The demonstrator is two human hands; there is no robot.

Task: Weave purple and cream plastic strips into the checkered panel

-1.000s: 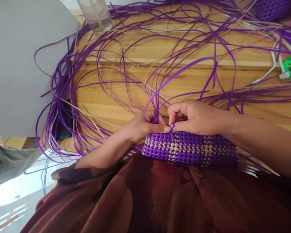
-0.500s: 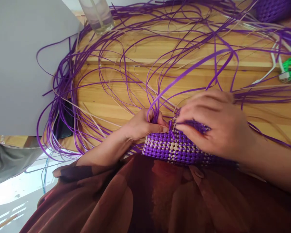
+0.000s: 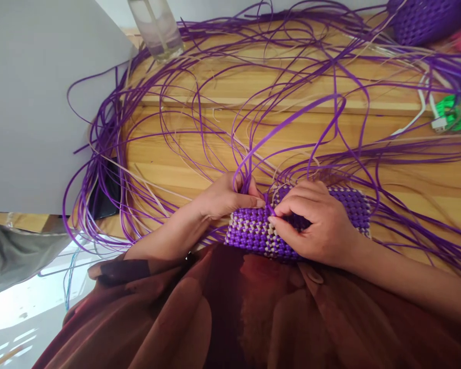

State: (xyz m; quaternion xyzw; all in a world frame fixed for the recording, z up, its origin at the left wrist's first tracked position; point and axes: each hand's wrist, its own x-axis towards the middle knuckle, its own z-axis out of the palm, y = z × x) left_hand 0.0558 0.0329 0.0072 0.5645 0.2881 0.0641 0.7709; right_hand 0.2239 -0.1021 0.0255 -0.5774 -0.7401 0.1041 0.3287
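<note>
Weaving (image 3: 249,233) runs left to right before the person (image 3: 230,307); left hand (image 3: 223,197) clamps strands (image 3: 247,177) at its rim, right hand (image 3: 325,220) pinches a strip (image 3: 270,209) just beside.

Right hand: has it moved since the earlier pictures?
Yes, down the picture: the right hand now lies farther below the long tabletop seam than in either earlier picture.

A loose maroon-brown garment (image 3: 230,318) spans the bottom of the frame, folded, with blackish and dull red patches; the left sleeve (image 3: 119,271) shows a near-black patch.
</note>
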